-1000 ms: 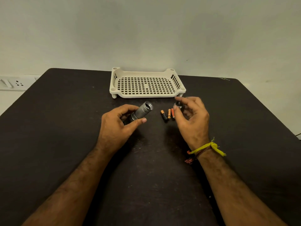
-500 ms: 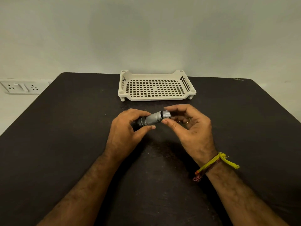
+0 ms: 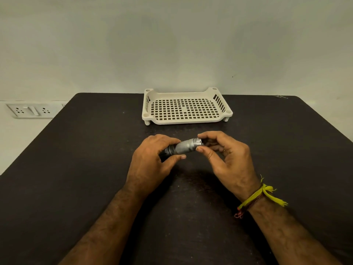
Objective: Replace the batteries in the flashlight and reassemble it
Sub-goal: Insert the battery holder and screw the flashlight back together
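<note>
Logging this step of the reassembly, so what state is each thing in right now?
flashlight: held off the table, level between both hands.
end cap: at the flashlight's right end.
left hand: grips the body.
right hand: pinches the end cap.
tray: upright, nothing inside.

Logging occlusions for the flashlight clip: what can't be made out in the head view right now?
- Loose batteries: none visible; the right hand covers the table behind the flashlight.
- Flashlight's dark end: hidden inside the left hand.
- End cap: pinched by right fingers; whether it is fully seated cannot be told.
- Batteries inside the flashlight: not visible, body is closed off.
- Both elbows: cut off by the bottom edge.
</note>
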